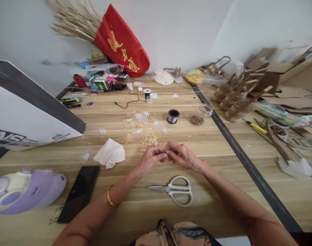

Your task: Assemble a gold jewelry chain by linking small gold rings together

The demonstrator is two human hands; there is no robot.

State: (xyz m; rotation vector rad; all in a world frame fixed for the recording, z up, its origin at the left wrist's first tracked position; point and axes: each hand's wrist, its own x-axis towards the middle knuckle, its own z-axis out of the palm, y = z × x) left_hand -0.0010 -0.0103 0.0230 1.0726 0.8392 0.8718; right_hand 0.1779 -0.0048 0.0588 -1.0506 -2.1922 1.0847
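Note:
My left hand and my right hand meet fingertip to fingertip just above the wooden table. Both are pinched closed on something too small to make out. A gold bangle sits on my left wrist. Directly behind the hands lies a heap of small gold beads, with more beads and little clear bags farther back. White-handled scissors lie closed on the table under my right forearm.
A black phone, a crumpled white tissue and a purple-white device lie at left, beside a large white box. A wire spool and a bead jar stand behind. Cardboard baskets and scraps crowd the right.

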